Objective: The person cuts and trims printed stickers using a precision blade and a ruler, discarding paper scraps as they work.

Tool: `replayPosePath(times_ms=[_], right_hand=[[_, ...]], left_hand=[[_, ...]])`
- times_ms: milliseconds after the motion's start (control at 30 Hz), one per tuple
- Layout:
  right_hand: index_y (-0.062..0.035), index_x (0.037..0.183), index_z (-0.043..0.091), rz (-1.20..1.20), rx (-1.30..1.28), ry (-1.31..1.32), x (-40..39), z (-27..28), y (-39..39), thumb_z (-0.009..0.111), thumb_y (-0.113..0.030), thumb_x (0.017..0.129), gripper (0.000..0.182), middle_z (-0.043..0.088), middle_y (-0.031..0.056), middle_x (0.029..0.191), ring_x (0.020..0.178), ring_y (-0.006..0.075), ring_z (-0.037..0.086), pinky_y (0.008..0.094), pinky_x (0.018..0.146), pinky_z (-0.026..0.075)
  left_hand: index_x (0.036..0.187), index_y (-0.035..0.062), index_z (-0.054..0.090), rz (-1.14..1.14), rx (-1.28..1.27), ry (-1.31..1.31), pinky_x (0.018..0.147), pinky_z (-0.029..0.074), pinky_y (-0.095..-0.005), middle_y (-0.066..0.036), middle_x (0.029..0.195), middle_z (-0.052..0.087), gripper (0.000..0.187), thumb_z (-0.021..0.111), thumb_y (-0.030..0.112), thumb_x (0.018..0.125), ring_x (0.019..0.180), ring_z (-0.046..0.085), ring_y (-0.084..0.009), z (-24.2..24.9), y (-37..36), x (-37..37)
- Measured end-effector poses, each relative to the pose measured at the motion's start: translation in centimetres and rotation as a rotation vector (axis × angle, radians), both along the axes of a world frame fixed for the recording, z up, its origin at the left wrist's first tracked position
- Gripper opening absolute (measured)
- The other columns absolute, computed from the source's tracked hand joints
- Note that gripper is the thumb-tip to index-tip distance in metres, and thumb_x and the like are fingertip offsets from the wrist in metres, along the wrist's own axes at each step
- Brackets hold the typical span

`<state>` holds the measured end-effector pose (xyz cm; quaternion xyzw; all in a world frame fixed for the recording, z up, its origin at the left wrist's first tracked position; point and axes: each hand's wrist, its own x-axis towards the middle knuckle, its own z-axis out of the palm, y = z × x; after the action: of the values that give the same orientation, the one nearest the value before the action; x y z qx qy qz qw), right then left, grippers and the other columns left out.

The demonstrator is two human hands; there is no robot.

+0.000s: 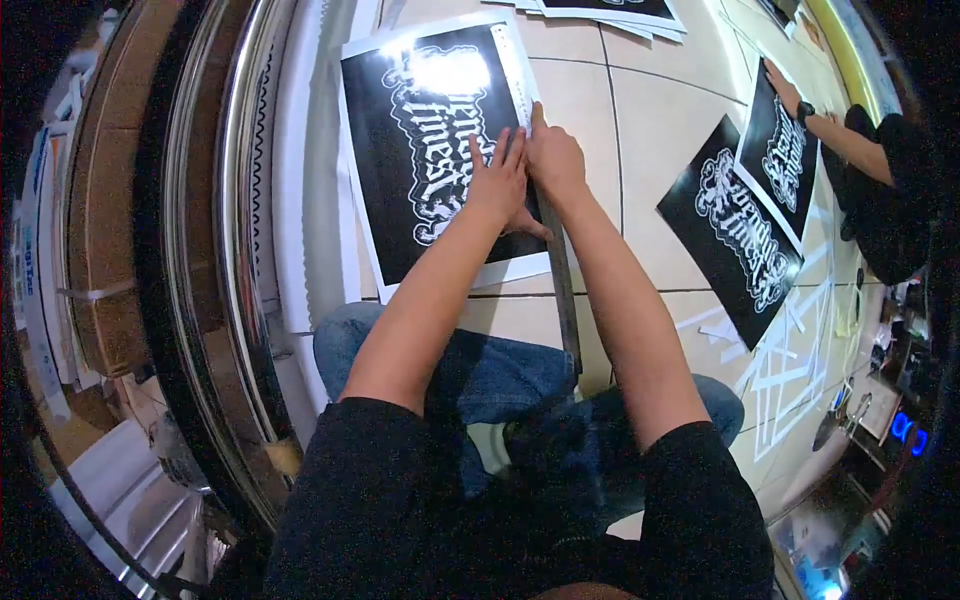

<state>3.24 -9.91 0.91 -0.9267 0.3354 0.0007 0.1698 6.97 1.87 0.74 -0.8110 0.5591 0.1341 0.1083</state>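
A glossy black sheet with white gothic lettering [380,150] and a white border lies on the tiled floor in front of me. Flat along its right side runs a long metal ruler [566,310], reaching back towards my legs. My left hand [498,185] presses on the sheet and the ruler's edge, fingers stretched forward and thumb out to the right. Beside it, my right hand [556,162] is closed at the sheet's right border, index finger pointing forward. Whatever lies within its curled fingers is hidden.
To the right, two similar black prints [725,230] overlap, with another person's hand [785,92] on one. White paper strips [775,385] litter the floor nearby. More sheets [610,15] lie at the top. Metal rails [245,200] and cardboard boxes [105,220] line the left.
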Motion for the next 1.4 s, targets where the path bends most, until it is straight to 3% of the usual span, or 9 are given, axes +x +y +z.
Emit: replayPosePath(times_ms=[100,300,367,467,567,767,900,1200,1400], right_hand=[[-0.0031,0.146,0.043,0.010,0.022,0.023,-1.3,-0.1,0.5,0.050,-0.024,0.098,0.053,0.071,0.0223,0.086,0.076,0.0380,0.072,0.0471,0.065,0.059],[-0.0047,0.148,0.041,0.020,-0.005,-0.016,-4.5,-0.3,2.0,0.053,-0.021,0.094,0.058,0.070,0.0233,0.085,0.075,0.0382,0.072,0.0473,0.064,0.059],[-0.0089,0.152,0.036,0.010,0.034,0.030,-5.9,-0.3,2.8,0.047,-0.017,0.095,0.059,0.068,0.0250,0.087,0.077,0.0420,0.070,0.0510,0.066,0.057],[-0.0107,0.153,0.034,0.012,0.025,0.044,-8.4,-0.4,4.2,0.049,-0.015,0.094,0.061,0.068,0.0253,0.089,0.077,0.0422,0.070,0.0507,0.066,0.057],[-0.0086,0.152,0.035,0.021,0.027,0.055,-11.2,-0.2,5.7,0.058,-0.015,0.090,0.067,0.066,0.0231,0.089,0.073,0.0391,0.070,0.0467,0.063,0.058],[-0.0128,0.156,0.029,-0.029,0.096,0.095,-16.5,0.3,9.0,0.050,-0.010,0.091,0.068,0.065,0.0249,0.091,0.075,0.0421,0.068,0.0507,0.065,0.056],[-0.0092,0.154,0.032,-0.038,0.060,0.084,-19.8,0.0,11.1,0.050,-0.008,0.090,0.066,0.065,0.0231,0.086,0.066,0.0388,0.067,0.0480,0.059,0.057],[-0.0162,0.157,0.028,-0.068,0.112,0.190,-25.9,1.2,14.8,0.052,-0.005,0.088,0.074,0.064,0.0225,0.088,0.067,0.0405,0.067,0.0497,0.058,0.055],[-0.0123,0.155,0.028,-0.154,0.274,0.229,-24.9,2.7,13.4,0.055,-0.020,0.094,0.068,0.066,0.0263,0.090,0.074,0.0436,0.067,0.0529,0.067,0.055]], left_hand=[[0.158,0.0008,0.009,0.029,-0.013,0.026,0.110,0.000,-0.0775,-0.013,0.167,0.008,0.159,0.064,0.094,0.042,0.154,0.004,-0.0320,0.1,0.0,0.0],[0.157,0.0007,0.011,0.041,-0.026,0.061,0.108,0.003,-0.0795,-0.015,0.166,0.008,0.148,0.075,0.080,0.051,0.154,0.007,-0.0342,-0.2,-0.2,0.2],[0.158,0.0011,0.010,0.034,-0.009,0.027,0.109,0.003,-0.0790,-0.014,0.167,0.006,0.146,0.077,0.077,0.053,0.154,0.007,-0.0330,-0.6,-0.4,0.3],[0.158,0.0022,0.008,0.065,0.010,0.035,0.111,0.002,-0.0776,-0.014,0.167,0.006,0.150,0.079,0.077,0.049,0.154,0.005,-0.0322,-0.4,-0.6,0.2],[0.157,-0.0001,0.011,0.066,-0.006,0.039,0.111,0.004,-0.0775,-0.015,0.166,0.008,0.152,0.077,0.080,0.046,0.154,0.006,-0.0324,0.1,-0.5,-0.1],[0.157,-0.0019,0.006,0.052,0.033,0.018,0.110,0.004,-0.0776,-0.016,0.167,0.004,0.160,0.068,0.092,0.043,0.154,0.005,-0.0339,0.8,-0.6,-0.1],[0.157,-0.0017,0.011,0.072,-0.042,0.046,0.111,0.003,-0.0764,-0.016,0.166,0.008,0.164,0.069,0.093,0.037,0.154,0.006,-0.0336,0.3,-0.4,-0.2],[0.157,-0.0021,0.011,0.045,-0.082,0.012,0.111,0.007,-0.0775,-0.017,0.166,0.009,0.165,0.069,0.093,0.036,0.153,0.006,-0.0346,-0.9,-0.4,0.0],[0.156,-0.0034,0.009,0.080,-0.041,0.055,0.111,0.010,-0.0760,-0.019,0.165,0.008,0.165,0.070,0.093,0.037,0.153,0.006,-0.0354,0.4,-0.7,-0.1]])
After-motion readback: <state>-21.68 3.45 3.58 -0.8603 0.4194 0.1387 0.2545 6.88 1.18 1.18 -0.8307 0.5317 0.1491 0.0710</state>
